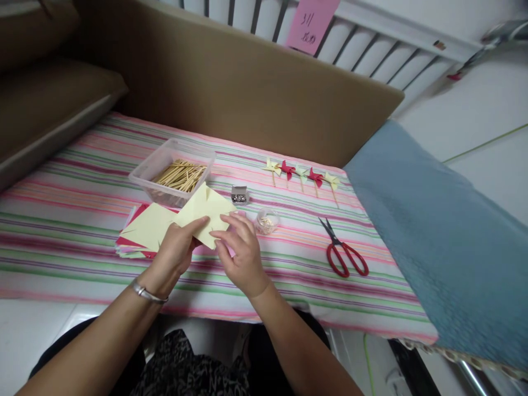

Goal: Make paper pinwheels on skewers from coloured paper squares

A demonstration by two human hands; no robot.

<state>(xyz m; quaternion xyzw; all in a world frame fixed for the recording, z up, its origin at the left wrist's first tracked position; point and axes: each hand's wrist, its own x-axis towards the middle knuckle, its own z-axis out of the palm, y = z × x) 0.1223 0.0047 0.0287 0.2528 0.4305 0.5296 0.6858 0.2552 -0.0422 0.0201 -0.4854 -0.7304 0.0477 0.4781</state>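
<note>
My left hand (178, 246) grips a pale yellow paper square (206, 208) by its lower left side, thumb on top. Slits run in from the sheet's corners. At the right edge of this sheet, the thumb and fingertips of my right hand (240, 247) are closed on a corner. Just left of my left hand lies a stack of cut paper sheets (150, 228), a yellow one on top with red, pink and green edges below. Beyond the sheet stand a small open box of metal pins (240, 196) and a small clear round tub (267, 221) with tiny pale pieces.
A clear plastic box (144, 175) holds many thin wooden sticks (181, 175). Several small paper pinwheels (315, 177) on sticks lie in a row at the back right. Red-handled scissors (343, 250) rest on the striped cloth (289, 286). A brown board (247, 88) rises behind.
</note>
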